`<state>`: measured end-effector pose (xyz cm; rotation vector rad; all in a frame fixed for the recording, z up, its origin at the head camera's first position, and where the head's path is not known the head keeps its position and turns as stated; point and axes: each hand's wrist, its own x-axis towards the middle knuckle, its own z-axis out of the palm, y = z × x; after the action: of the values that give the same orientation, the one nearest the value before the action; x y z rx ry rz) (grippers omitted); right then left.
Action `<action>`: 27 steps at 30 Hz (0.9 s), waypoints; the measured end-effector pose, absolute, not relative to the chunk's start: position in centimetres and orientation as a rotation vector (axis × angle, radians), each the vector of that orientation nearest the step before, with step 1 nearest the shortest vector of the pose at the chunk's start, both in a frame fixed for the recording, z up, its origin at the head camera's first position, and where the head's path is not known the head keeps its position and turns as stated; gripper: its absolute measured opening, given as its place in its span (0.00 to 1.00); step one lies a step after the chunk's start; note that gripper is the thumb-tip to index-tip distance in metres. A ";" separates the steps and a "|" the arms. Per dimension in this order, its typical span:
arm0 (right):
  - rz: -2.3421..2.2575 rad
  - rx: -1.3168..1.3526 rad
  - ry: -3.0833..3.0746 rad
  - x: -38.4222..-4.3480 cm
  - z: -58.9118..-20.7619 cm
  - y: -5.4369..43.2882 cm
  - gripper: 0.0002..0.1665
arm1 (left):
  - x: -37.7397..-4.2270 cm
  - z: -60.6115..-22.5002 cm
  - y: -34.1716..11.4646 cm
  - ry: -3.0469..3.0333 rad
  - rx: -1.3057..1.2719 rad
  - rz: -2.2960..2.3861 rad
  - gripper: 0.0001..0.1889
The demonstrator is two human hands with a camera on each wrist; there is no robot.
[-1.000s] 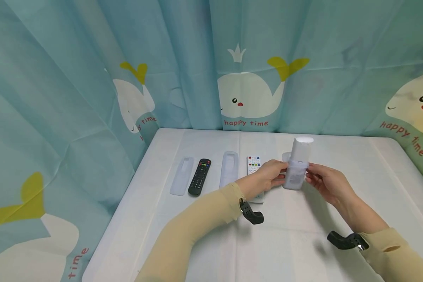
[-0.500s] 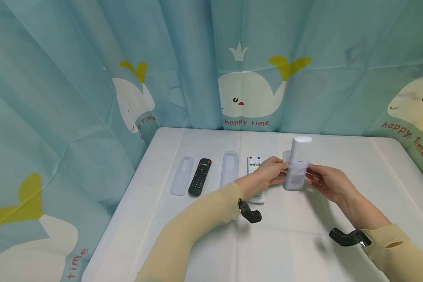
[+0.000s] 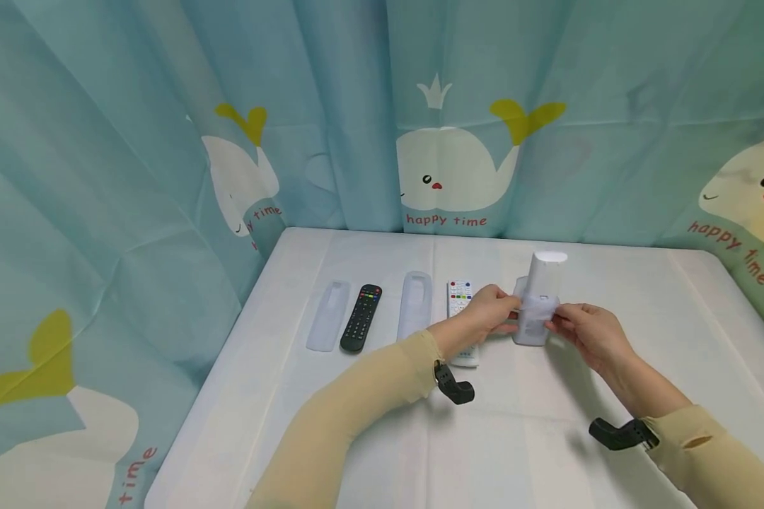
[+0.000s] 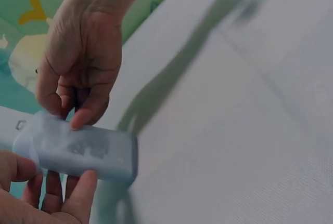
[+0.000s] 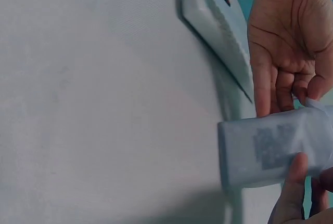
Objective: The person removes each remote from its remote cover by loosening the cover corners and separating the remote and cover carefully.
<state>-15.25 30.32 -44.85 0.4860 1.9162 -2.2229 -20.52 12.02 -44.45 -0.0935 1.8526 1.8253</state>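
A white remote control (image 3: 548, 272) stands tilted up, its lower part inside a translucent silicone cover (image 3: 532, 332). My left hand (image 3: 489, 309) pinches the cover's left side near its opening. On the opposite side, my right hand (image 3: 591, 335) pinches the cover's edge between thumb and fingers. The left wrist view has the covered end of the remote (image 4: 86, 148) between both hands, a dark label showing faintly through the cover. In the right wrist view, the cover (image 5: 260, 148) lies between the fingers of both hands; its open end runs off the right edge.
Left of my hands on the white table (image 3: 471, 445) lie a white remote with coloured buttons (image 3: 460, 291), partly behind my left arm, an empty-looking translucent cover (image 3: 415, 300), a black remote (image 3: 361, 319) and another translucent cover (image 3: 329, 317). A blue whale-print curtain (image 3: 344, 141) hangs behind.
The remote and cover tilt slightly more to the right. My right hand's fingers have shifted a little down and inward along the cover's edge; my left hand stays nearly in place.
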 end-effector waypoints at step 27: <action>-1.893 0.455 2.149 -14.8 -46.4 30.8 0.21 | -20.4 -45.5 12.4 2.152 -0.035 1.603 0.07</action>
<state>-14.76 30.78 -46.36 0.4549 2.1494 -1.8928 -20.37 12.36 -45.51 -0.0346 2.1516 1.6027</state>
